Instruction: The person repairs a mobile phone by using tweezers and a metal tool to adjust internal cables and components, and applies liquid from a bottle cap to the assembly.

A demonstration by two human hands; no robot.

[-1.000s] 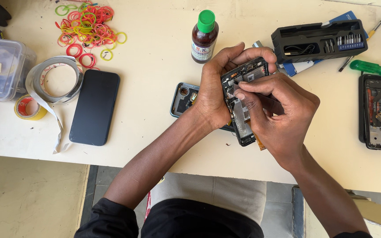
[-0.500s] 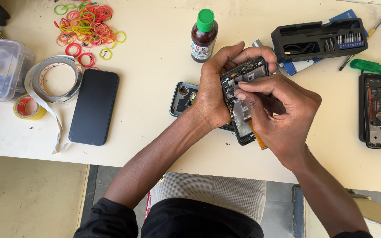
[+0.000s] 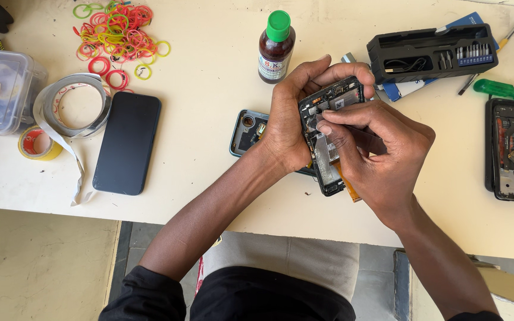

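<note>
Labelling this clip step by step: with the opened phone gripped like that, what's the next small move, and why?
Probably press on with the right hand, working its fingers at the exposed board of the opened phone. The left hand already clamps the frame off the table, and the fingertips sit on the internals.

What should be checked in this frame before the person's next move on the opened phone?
1. Left hand grips the opened phone along its edge: ok.
2. Right hand has its fingertips on the phone's exposed inside: ok.
3. Dark tool in the right hand, tip seated on a part: cannot tell, fingers hide it.
4. Orange flex strip below the phone free of the fingers: ok.
5. Phone held clear of the back cover lying on the table: cannot tell.
6. Brown bottle upright and capped, apart from the hands: ok.
</note>
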